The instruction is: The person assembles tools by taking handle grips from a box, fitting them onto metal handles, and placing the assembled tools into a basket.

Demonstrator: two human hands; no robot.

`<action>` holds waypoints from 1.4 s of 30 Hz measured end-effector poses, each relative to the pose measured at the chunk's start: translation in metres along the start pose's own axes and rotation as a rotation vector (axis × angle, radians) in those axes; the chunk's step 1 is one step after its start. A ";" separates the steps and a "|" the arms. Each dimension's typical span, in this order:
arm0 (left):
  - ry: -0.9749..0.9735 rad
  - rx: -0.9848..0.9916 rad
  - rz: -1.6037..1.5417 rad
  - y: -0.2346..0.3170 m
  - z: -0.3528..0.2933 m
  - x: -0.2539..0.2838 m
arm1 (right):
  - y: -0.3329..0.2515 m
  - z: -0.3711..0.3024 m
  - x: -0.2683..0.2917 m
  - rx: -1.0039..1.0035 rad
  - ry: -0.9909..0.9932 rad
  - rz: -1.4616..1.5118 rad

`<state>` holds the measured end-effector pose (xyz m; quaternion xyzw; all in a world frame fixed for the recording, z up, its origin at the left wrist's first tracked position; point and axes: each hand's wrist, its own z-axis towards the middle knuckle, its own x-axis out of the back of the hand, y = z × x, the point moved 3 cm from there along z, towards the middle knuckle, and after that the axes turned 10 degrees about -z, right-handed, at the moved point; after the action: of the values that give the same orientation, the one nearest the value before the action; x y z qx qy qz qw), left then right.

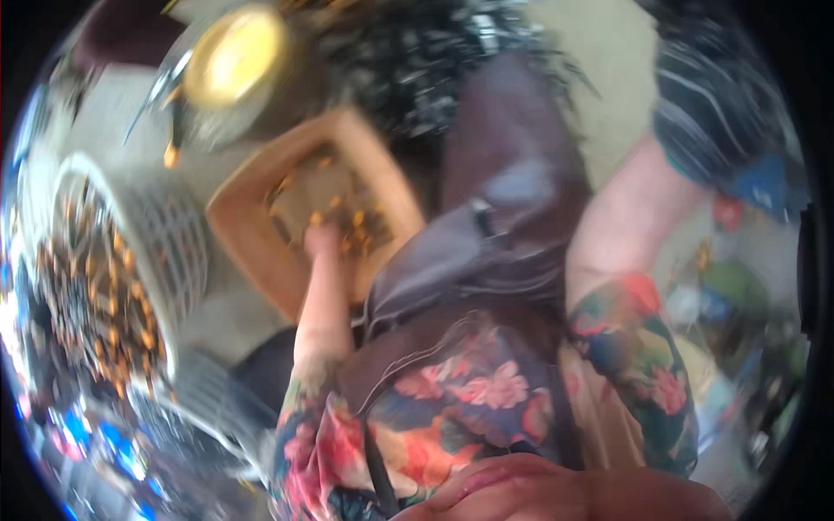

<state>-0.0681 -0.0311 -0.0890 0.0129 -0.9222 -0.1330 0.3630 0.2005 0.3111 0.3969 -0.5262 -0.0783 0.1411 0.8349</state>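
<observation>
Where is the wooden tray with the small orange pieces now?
In the head view the wooden tray lies left of centre, below the round yellow dish and right of the white basket; the left hand reaches into it.

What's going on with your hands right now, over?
Left hand down in the tan tray, among small orange pieces. Right hand out of view past the forearm. White basket sits left of tray. Picture blurred.

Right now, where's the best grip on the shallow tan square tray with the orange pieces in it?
Probably the shallow tan square tray's bare raised left rim, approached from the left side. The tray sits turned like a diamond, the left hand reaches into its near-right part among the small orange pieces, and the left rim looks unobstructed. The picture is blurred.
</observation>
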 end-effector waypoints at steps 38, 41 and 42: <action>-0.800 -0.834 -1.335 0.237 -0.235 0.253 | 0.086 -0.005 -0.060 -0.497 -0.266 0.802; -0.884 -1.004 -1.503 0.232 -0.251 0.272 | 0.070 -0.021 -0.131 -0.581 -0.321 0.789; -0.878 -1.066 -1.531 0.229 -0.255 0.279 | 0.066 -0.029 -0.152 -0.615 -0.378 0.747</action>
<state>-0.0851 0.0958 0.3337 0.3845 -0.5393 -0.7132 -0.2295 0.0548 0.2644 0.3278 -0.7048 -0.0724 0.4926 0.5054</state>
